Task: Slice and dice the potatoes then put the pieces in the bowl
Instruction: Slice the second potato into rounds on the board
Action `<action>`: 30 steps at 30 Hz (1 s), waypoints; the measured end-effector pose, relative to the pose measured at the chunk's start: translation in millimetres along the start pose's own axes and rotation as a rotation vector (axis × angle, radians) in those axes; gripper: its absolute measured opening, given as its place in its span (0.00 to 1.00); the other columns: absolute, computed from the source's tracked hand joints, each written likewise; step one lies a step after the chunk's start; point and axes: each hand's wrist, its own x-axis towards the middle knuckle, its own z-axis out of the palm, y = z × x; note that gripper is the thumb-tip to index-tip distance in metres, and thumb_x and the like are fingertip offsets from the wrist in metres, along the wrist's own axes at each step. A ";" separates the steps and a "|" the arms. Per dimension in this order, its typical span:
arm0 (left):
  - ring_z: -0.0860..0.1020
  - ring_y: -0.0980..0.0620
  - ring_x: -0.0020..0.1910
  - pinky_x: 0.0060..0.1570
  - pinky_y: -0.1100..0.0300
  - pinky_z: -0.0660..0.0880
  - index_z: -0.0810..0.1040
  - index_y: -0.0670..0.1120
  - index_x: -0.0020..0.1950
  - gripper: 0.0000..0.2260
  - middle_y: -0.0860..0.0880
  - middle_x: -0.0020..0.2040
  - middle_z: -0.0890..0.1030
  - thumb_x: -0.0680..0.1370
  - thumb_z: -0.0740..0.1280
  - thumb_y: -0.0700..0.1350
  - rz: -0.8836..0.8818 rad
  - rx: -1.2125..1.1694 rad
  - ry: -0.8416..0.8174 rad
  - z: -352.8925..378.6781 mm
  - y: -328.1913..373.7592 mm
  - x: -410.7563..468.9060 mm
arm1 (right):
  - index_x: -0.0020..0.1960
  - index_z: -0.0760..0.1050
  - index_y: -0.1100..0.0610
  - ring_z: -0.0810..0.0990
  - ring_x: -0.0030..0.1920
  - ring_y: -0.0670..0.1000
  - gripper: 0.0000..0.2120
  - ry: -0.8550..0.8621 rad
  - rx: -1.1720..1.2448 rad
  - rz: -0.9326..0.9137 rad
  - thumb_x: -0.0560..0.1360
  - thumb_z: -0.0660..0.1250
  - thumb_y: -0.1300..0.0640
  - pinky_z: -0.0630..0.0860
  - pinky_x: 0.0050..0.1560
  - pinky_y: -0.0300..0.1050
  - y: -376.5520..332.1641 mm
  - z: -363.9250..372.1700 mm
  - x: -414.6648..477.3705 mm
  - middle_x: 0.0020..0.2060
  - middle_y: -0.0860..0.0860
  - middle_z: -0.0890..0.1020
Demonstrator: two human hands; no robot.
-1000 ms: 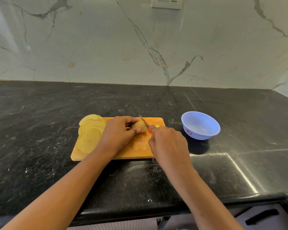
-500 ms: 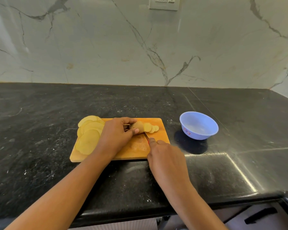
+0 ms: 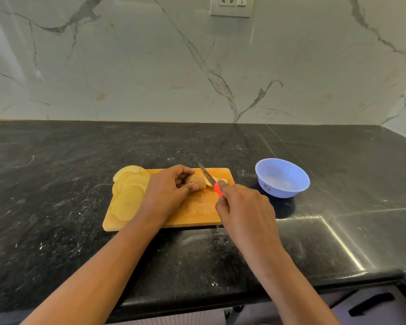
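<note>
Left hand [image 3: 164,195] gripped rough brown potato stub [image 3: 195,180]; right hand [image 3: 244,212] held red-handled knife [image 3: 208,177] over wooden cutting board [image 3: 197,214]; thin round slices [image 3: 129,198] overlapped at left.

Black countertop [image 3: 56,184]; marble backsplash [image 3: 127,66]; wall socket [image 3: 231,6]; possibly drawer handle [image 3: 370,304].

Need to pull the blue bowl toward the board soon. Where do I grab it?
Pinch the blue bowl at its rim, on the side facing the cutting board, coming down from above so the pinch straddles the rim. It stands upright and open, and its flared, sloping wall would likely offer a poor hold from the side.
</note>
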 end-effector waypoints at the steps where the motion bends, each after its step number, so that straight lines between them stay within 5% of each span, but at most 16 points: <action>1: 0.76 0.63 0.49 0.43 0.77 0.68 0.79 0.51 0.60 0.17 0.58 0.50 0.80 0.72 0.74 0.46 0.000 0.000 -0.001 0.1 -0.2 0.0 | 0.73 0.64 0.46 0.77 0.46 0.47 0.20 -0.009 0.004 -0.001 0.81 0.54 0.51 0.70 0.39 0.40 -0.6 0.0 0.7 0.50 0.46 0.80; 16: 0.77 0.59 0.54 0.55 0.67 0.70 0.78 0.50 0.63 0.18 0.52 0.57 0.81 0.74 0.72 0.46 0.021 0.065 -0.001 -1.6 2.6 -0.8 | 0.72 0.66 0.47 0.79 0.47 0.47 0.20 0.001 -0.003 -0.024 0.81 0.56 0.51 0.77 0.45 0.42 -1.7 1.1 3.9 0.52 0.46 0.81; 30: 0.77 0.58 0.55 0.53 0.68 0.69 0.78 0.49 0.64 0.18 0.52 0.58 0.81 0.74 0.72 0.47 0.034 0.121 0.027 -2.0 5.1 -1.6 | 0.72 0.65 0.51 0.78 0.49 0.51 0.19 -0.072 -0.112 -0.039 0.82 0.54 0.53 0.67 0.38 0.40 -12.8 5.1 13.4 0.52 0.50 0.79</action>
